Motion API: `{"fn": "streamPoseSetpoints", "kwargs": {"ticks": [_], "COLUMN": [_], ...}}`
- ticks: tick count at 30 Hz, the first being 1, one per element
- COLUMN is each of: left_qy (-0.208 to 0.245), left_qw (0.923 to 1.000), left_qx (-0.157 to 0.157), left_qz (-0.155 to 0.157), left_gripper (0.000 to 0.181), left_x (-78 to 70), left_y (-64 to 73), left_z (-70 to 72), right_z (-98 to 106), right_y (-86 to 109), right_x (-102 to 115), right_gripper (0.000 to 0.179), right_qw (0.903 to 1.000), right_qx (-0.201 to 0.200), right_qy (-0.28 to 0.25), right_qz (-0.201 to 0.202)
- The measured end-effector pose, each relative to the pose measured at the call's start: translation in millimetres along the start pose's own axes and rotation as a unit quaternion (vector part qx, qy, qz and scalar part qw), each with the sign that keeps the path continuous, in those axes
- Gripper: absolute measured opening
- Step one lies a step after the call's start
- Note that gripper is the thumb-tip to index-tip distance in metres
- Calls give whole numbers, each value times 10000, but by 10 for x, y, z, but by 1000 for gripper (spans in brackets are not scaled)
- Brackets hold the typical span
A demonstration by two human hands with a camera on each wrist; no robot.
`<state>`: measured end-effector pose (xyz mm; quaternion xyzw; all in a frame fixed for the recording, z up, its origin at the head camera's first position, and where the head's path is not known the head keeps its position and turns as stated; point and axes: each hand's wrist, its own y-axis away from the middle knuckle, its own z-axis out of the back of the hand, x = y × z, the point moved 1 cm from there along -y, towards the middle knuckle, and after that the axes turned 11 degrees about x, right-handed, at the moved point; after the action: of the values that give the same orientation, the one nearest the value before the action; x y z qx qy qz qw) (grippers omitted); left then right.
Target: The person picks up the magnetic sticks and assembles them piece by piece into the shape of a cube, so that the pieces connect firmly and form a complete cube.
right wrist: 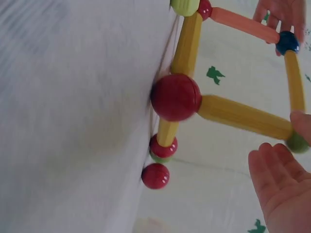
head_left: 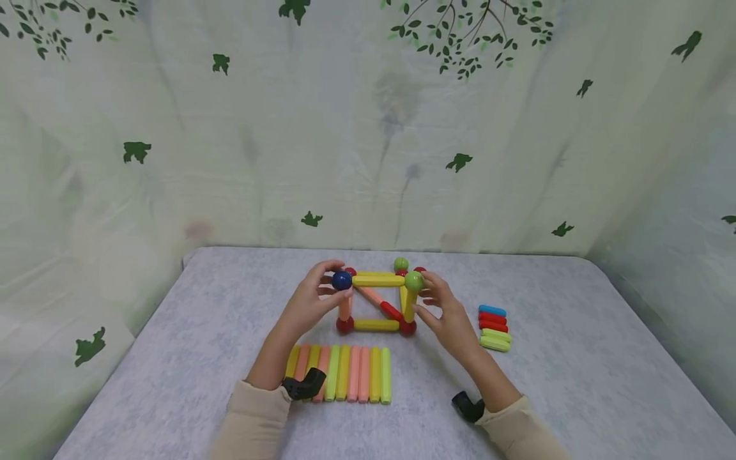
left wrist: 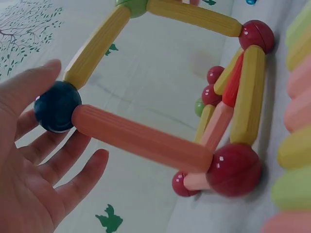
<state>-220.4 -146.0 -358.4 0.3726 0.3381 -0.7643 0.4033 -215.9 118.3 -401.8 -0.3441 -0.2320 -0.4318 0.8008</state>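
Observation:
An upright square of magnetic rods and balls stands on the table. Its top yellow rod [head_left: 378, 280] joins a blue ball [head_left: 342, 280] to a green ball [head_left: 414, 281]. Below, red balls [head_left: 345, 324] mark the lower corners, joined by another yellow rod [head_left: 376, 325]. My left hand [head_left: 307, 300] holds the blue ball between thumb and fingers, at the top of the peach upright rod [left wrist: 141, 138]. On the other side, my right hand [head_left: 448, 313] pinches the green ball; the contact is partly cut off in the right wrist view.
Behind the square, more rods lie low, among them a red rod [head_left: 391, 311], with another green ball [head_left: 400, 263] at the back. A row of yellow, pink and green rods [head_left: 359, 374] lies in front. Short rods [head_left: 493, 328] in blue, red and green are stacked at right.

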Motion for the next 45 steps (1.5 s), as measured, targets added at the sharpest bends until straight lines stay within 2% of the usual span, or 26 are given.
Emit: {"fn": "streamPoseSetpoints", "kwargs": {"ticks": [3,5,8,10,12,15,18,21,23,27,29,31,35,38,41,45], "left_qy": [-170,-361,-568,-739,-937,-1146,-1248,-1353,-1445,-1506,-1491,-1470,-1412,-1390,-1372,-1192], "left_qw": [9997,9986,9949,9898,9818,9638,9457,9365,9336,9303,9318,9374,9598,9722,9778,9832], "left_qx": [-17,-19,55,145,310,747,1205,1449,1476,1376,1225,946,199,-296,-629,-909], "left_qz": [159,373,835,1212,1622,2289,2749,2893,2930,3049,3076,3013,2418,1861,1451,1044], "left_gripper": [60,64,63,61,59,58,57,52,44,32,31,32,38,39,36,35], "left_x": [159,247,335,401,475,571,638,645,637,618,590,548,464,439,444,439], "left_y": [55,131,308,447,587,764,865,895,892,894,889,879,879,896,913,932], "left_z": [66,126,207,238,246,222,177,125,100,97,126,163,227,242,241,236], "right_z": [126,234,390,476,546,620,662,683,684,659,641,622,543,425,278,63], "right_y": [97,195,379,510,631,752,801,818,831,837,822,795,715,616,480,275], "right_x": [-9,-34,-124,-212,-313,-446,-547,-592,-601,-607,-593,-548,-398,-258,-114,38], "right_gripper": [73,72,70,66,62,52,40,33,30,30,30,30,33,35,34,33], "right_qw": [9993,9984,9968,9951,9924,9846,9754,9686,9654,9511,9448,9459,9682,9804,9852,9872], "right_qx": [-12,-2,171,408,681,1117,1461,1609,1607,1825,1982,2015,1785,1646,1518,1344], "right_qy": [342,508,669,708,699,700,949,1275,1472,1586,1557,1433,938,663,682,862], "right_qz": [-140,-229,-400,-557,-755,-1148,-1350,-1400,-1433,-1924,-2092,-2102,-1482,-858,-402,13]}}
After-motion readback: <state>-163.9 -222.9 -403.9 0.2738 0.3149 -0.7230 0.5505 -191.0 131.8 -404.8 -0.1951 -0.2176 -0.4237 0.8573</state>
